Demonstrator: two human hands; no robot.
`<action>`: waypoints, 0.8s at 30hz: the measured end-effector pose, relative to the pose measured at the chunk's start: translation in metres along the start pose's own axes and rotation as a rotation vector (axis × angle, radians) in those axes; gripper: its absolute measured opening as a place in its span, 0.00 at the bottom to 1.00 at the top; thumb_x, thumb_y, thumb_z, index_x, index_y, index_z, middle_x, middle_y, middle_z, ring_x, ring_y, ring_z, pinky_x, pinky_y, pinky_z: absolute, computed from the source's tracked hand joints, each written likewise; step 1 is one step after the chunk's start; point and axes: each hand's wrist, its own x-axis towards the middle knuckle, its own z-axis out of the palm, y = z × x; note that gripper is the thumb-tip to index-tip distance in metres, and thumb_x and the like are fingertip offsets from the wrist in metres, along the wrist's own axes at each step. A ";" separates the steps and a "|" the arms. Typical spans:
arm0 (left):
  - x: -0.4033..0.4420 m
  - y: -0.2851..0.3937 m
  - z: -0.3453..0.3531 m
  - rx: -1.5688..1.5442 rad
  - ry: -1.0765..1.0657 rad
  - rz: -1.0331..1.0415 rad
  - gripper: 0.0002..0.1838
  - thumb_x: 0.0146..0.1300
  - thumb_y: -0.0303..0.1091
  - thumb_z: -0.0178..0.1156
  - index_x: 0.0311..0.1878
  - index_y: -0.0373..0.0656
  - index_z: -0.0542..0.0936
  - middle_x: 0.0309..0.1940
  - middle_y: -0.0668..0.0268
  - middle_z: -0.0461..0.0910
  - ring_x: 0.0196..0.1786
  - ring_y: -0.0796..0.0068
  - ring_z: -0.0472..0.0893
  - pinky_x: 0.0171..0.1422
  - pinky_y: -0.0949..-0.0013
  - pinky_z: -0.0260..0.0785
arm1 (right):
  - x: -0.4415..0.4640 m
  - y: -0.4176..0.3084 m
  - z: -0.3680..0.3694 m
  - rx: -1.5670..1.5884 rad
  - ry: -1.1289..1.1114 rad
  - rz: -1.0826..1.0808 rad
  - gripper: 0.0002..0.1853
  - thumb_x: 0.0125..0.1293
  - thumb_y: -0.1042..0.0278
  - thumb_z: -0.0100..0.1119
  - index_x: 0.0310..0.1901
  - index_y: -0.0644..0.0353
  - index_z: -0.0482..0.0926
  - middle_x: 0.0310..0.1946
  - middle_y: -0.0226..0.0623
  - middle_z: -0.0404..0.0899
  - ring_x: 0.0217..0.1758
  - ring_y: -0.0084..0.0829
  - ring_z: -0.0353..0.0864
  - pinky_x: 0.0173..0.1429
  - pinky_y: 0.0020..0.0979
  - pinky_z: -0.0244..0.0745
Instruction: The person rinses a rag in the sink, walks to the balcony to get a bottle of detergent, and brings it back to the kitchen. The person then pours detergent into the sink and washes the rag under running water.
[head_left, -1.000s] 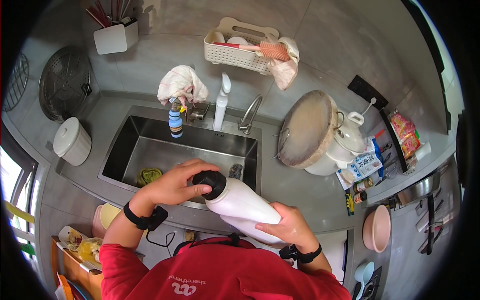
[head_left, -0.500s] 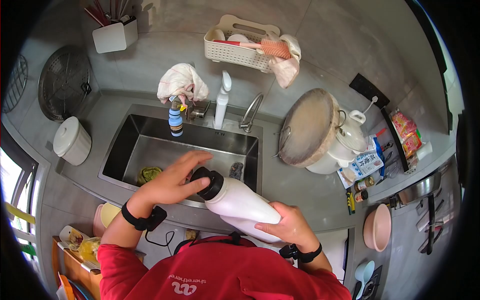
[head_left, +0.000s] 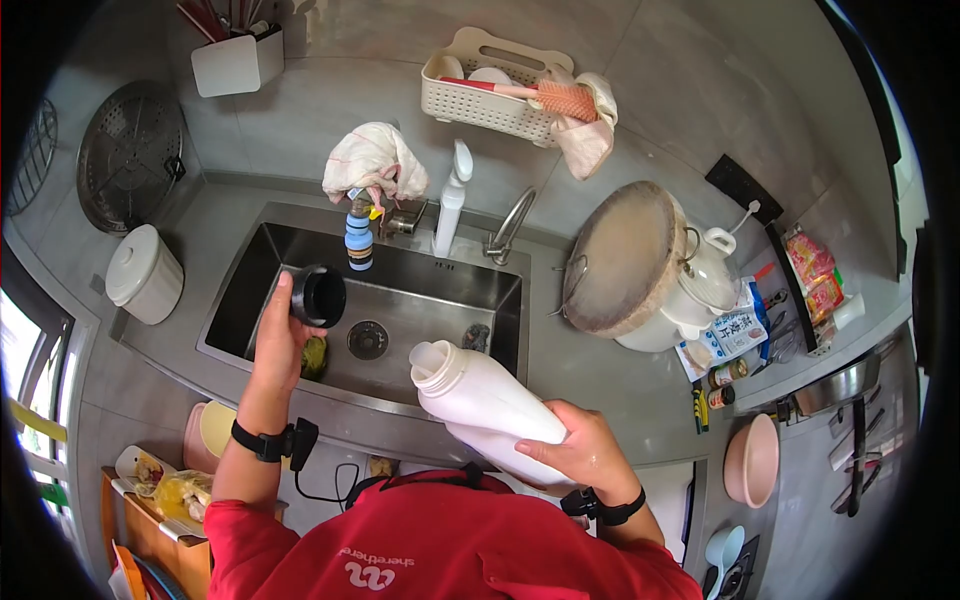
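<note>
Apart | white bottle [head_left: 488, 402] in right hand [head_left: 578, 447] | black cap [head_left: 320, 297] in left hand [head_left: 279, 337]

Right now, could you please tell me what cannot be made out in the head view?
In the head view:
- White bottle: its wall hides how full it is.
- Right hand: the bottle hides the fingers beneath it.
- White lidded container: the lid hides any contents.
- Small jar: label too small to read.
- Red shirt: cut off by the bottom edge.
</note>
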 end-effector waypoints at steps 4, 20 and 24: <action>-0.003 -0.039 -0.042 0.171 0.124 -0.055 0.24 0.72 0.56 0.45 0.46 0.45 0.78 0.35 0.71 0.79 0.35 0.83 0.77 0.35 0.77 0.70 | 0.007 -0.006 0.004 -0.006 -0.013 0.019 0.26 0.52 0.51 0.73 0.47 0.61 0.79 0.35 0.42 0.84 0.38 0.37 0.85 0.45 0.32 0.78; -0.013 -0.151 -0.179 0.295 0.584 0.087 0.23 0.75 0.52 0.43 0.42 0.41 0.76 0.26 0.73 0.70 0.26 0.85 0.67 0.29 0.77 0.62 | 0.057 -0.035 0.045 -0.067 -0.068 0.109 0.22 0.56 0.54 0.71 0.45 0.63 0.80 0.33 0.40 0.84 0.36 0.28 0.83 0.43 0.29 0.76; -0.014 -0.159 -0.185 0.419 0.583 0.171 0.22 0.75 0.49 0.42 0.43 0.39 0.76 0.30 0.69 0.74 0.32 0.80 0.71 0.37 0.74 0.66 | 0.065 -0.040 0.055 -0.137 -0.086 0.158 0.22 0.57 0.53 0.71 0.44 0.62 0.80 0.32 0.40 0.83 0.35 0.28 0.83 0.42 0.30 0.76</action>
